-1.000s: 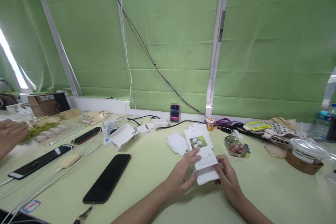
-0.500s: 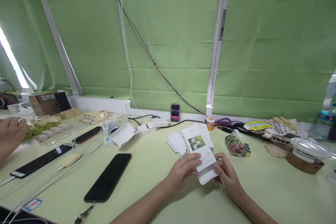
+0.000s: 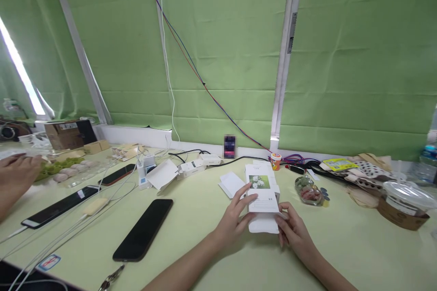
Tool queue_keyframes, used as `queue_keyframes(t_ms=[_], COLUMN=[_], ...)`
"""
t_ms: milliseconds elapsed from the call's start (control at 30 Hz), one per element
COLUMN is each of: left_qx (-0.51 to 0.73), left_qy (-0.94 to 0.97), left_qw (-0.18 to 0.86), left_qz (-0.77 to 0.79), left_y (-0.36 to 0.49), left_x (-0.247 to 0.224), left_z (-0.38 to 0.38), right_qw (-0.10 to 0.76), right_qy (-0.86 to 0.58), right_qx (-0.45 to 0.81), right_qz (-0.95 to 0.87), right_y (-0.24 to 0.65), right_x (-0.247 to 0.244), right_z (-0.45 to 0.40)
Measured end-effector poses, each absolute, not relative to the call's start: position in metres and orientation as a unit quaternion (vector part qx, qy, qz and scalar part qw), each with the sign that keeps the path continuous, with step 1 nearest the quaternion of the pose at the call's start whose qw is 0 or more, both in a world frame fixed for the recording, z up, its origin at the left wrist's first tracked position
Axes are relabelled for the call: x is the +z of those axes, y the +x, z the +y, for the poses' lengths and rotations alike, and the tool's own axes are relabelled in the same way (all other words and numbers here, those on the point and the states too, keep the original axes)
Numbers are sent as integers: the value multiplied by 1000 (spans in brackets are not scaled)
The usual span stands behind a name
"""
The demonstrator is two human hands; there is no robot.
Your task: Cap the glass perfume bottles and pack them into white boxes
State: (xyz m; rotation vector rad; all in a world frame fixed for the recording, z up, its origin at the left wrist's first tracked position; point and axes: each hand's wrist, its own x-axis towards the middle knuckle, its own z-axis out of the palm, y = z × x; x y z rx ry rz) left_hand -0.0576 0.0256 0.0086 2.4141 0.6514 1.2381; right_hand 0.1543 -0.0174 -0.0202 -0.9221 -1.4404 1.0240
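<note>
Between my two hands is a white paper box [image 3: 263,201], printed with a photo of white flowers and small lettering, its end flap hanging toward me. My left hand [image 3: 229,219] grips the box's left side, fingers over the printed face. On the other side, my right hand [image 3: 296,229] pinches the lower right edge near the flap. Whether anything is inside the box cannot be seen. White folded papers [image 3: 231,185] lie just left of it on the table. A small orange-and-white tub [image 3: 275,162] stands behind.
To the left lie a black phone [image 3: 143,229], a tablet-like device [image 3: 61,207] and white cables. Another person's hand [image 3: 20,170] is at the far left, near an egg carton [image 3: 58,168]. On the right sit a clear knotted bag [image 3: 309,190] and a lidded cup [image 3: 404,204].
The box has turned from a slant to nearly straight toward me, its end flap now showing wider. My left fingers have spread further up its face. The view has shifted slightly.
</note>
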Motion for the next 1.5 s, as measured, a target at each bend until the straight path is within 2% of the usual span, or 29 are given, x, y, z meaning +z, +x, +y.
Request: queue_keyframes(t_ms=[333,533,767,1067,1500], left_qx=[454,449,443,445,444], left_qy=[840,843,850,842,854], left_qw=[190,189,240,273,213], left_qz=[229,226,151,135,166], left_y=[-57,-56,-60,-63,-61], left_x=[8,8,11,9,6], left_z=[22,21,22,26,27], right_qw=[579,587,540,569,591], right_qy=[-334,-353,-398,-395,-393], right_qx=[429,433,413,426,424], right_qz=[-608,-586,-616,-582,-562], right_y=[158,153,158,159,159], right_x=[-23,-20,-23,-25,-24], right_z=[-20,-19,-18,-15,-16])
